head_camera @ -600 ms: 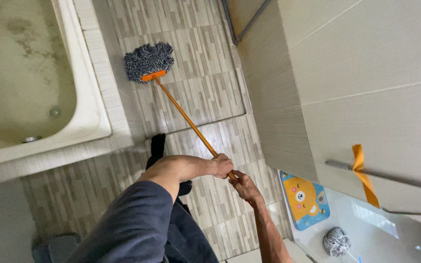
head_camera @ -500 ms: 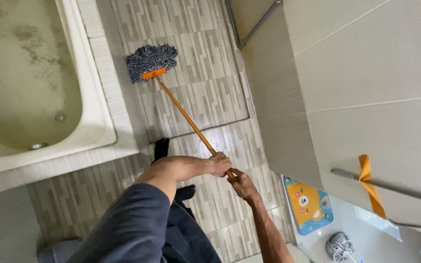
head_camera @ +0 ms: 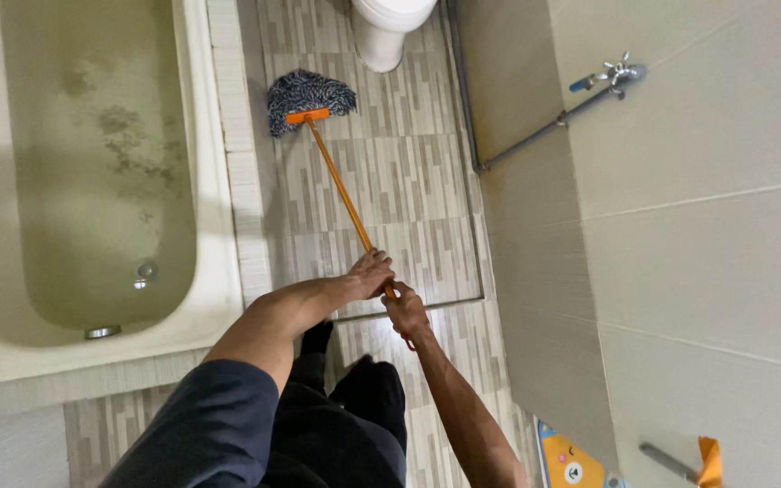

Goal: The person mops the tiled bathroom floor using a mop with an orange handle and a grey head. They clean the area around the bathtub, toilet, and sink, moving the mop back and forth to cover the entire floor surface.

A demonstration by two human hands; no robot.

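Both my hands on the mop handle. Left hand is the upper grip, fingers wrapped tight round the orange pole, knuckles up. Right hand sits just below it, touching or nearly touching the left, fingers also curled shut round the pole; a short stub of handle end shows past the right palm.

Mop long axis: runs diag. from my hands up and to the left in view, i.e. away from me across the floor. Handle straight, tilted down toward the far end. Mop head is the far end, lying on the floor tiles, grey-blue fringe w/ orange clamp bar where the pole joins. Head points toward the far wall.

Positions: mop head near the toilet base, just apart from it, and close beside the tiled edge of the bathtub on the left. Tub inside stained, drain visible. Wall on the right, tiled, w/ a pipe and tap higher up. My dark trousers and one foot below the hands. Corner of a coloured mat at bottom right.
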